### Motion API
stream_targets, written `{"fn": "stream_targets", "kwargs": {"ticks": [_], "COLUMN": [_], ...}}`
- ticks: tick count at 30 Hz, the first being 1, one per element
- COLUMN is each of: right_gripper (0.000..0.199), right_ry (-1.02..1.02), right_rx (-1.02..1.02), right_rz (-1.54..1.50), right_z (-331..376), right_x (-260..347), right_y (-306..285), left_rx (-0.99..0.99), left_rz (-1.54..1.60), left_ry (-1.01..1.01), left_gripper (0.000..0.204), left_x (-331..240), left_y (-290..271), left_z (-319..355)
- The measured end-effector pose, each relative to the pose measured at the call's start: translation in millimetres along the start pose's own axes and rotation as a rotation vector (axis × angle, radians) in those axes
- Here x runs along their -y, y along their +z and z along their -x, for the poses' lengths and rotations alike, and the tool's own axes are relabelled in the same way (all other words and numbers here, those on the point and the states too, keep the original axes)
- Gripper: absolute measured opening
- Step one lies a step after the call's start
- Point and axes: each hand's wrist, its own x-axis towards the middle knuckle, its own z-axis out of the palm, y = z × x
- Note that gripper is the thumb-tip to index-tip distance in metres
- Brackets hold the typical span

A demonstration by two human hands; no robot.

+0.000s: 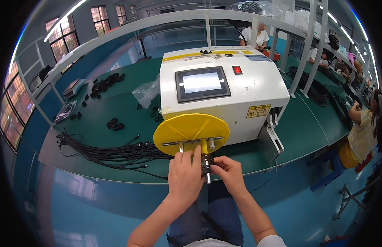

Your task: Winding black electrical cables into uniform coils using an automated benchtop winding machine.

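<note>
Both forearms come in from around 6 o'clock, bare, angling up toward each other. The left hand point(185, 176) sits knuckles-up, fingers curled forward and pointing to 12. The right hand point(229, 173) is just beside it at 3 o'clock, fingers bent toward 9, pinching, fingertips nearly meeting the left's.

A white box-shaped machine point(240, 90) stands on the green worktop point(116, 123). Set into its sloped front is a rectangular touch screen point(202, 83) with a dark frame and a pale, glowing display. Low on the machine's front right sits a small yellow rectangular warning label point(258, 111). A crumpled clear plastic bag point(146, 91) lies on the worktop just left of the machine. More clear plastic bags point(252, 7) rest on the overhead shelf rail.
</note>
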Motion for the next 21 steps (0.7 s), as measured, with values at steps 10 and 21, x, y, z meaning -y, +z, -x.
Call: {"fn": "stream_targets", "kwargs": {"ticks": [10, 21], "right_gripper": [0.014, 0.017], "right_ry": [0.013, -0.171], "right_rx": [0.015, 0.094], "right_rz": [0.023, 0.360], "right_z": [13, 2], "right_x": [3, 19], "right_y": [-1, -20], "left_rx": [-0.025, -0.089], "left_rz": [-0.062, -0.068], "left_ry": [0.096, 0.207], "left_gripper": [0.049, 0.008], "left_x": [4, 3], "left_y": [5, 4], "left_z": [9, -4]}}
